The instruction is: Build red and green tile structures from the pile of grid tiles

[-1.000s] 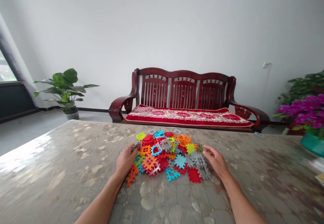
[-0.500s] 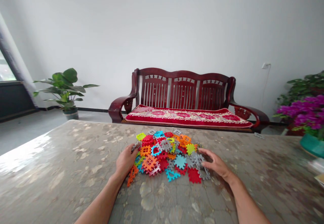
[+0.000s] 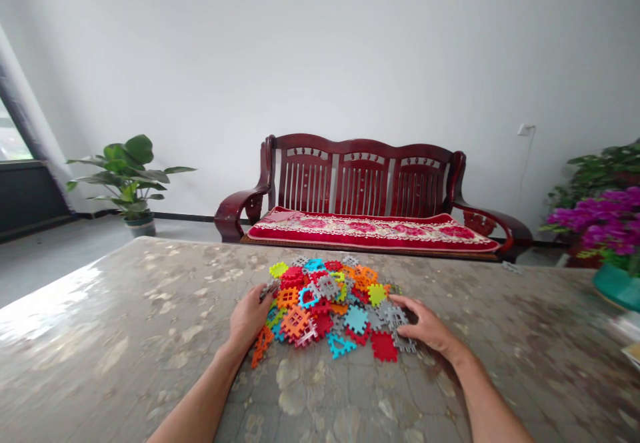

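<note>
A: How are the fingers of the left hand (image 3: 256, 296) now?

B: They are pressed together and they pinch a small grey piece (image 3: 269, 290) at the edge of a pile of plastic interlocking tiles (image 3: 327, 313).

A: And the right hand's fingers (image 3: 406, 305)?

B: They are a little spread. Their tips rest on grey tiles (image 3: 395, 314) at the right side of the pile, but they do not close on one.

A: What is the pose of the hands?

B: The left hand (image 3: 247, 319) leans against the left side of the pile. The right hand (image 3: 427, 326) is palm down, just beside the right side.

A: And further out?

B: Both forearms (image 3: 200, 396) reach in from the bottom of the view. The pile lies between the hands, on a mottled table (image 3: 125, 309), and a dark red wooden sofa (image 3: 365, 176) stands behind the table.
</note>
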A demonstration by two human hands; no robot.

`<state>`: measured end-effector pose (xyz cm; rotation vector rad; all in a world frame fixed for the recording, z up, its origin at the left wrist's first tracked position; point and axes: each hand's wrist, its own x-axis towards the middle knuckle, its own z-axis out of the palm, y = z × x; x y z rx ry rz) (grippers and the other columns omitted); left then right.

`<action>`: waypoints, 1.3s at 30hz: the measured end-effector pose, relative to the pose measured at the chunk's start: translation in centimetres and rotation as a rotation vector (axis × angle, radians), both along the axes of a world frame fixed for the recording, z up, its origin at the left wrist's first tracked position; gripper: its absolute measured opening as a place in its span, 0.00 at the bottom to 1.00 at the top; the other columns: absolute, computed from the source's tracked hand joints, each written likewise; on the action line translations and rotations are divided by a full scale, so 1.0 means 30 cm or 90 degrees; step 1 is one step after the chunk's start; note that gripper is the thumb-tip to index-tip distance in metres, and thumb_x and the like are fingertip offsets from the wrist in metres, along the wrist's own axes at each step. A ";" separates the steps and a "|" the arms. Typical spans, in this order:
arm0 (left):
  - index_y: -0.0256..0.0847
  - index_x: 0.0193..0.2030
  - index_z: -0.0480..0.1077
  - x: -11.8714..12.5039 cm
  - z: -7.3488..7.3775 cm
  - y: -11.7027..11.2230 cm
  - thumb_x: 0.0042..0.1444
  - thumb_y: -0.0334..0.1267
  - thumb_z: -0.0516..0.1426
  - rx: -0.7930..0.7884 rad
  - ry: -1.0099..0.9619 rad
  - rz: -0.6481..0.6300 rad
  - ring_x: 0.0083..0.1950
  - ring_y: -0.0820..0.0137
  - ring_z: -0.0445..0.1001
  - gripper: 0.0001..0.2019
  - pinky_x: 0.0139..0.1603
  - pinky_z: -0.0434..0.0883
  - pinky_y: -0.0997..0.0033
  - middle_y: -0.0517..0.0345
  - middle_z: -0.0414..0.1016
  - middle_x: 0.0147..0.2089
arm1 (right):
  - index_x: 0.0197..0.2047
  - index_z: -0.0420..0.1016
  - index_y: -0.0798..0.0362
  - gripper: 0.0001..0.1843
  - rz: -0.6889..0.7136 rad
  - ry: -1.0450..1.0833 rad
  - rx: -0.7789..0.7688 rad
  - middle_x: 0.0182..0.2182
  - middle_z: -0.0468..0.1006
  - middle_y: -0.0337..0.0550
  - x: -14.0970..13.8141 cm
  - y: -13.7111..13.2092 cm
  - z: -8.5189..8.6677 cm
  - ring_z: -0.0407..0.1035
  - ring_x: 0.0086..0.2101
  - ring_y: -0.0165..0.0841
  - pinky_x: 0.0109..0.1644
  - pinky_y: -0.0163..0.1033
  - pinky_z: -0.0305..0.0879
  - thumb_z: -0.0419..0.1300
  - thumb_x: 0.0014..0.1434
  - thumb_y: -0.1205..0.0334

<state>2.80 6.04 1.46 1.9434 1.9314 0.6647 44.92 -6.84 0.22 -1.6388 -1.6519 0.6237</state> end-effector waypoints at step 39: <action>0.45 0.52 0.73 0.002 0.006 -0.010 0.62 0.42 0.49 0.040 -0.077 0.021 0.48 0.62 0.77 0.17 0.41 0.68 0.71 0.53 0.81 0.47 | 0.46 0.74 0.52 0.25 -0.091 0.261 0.007 0.41 0.83 0.46 -0.035 0.028 0.002 0.76 0.42 0.43 0.51 0.47 0.68 0.63 0.43 0.55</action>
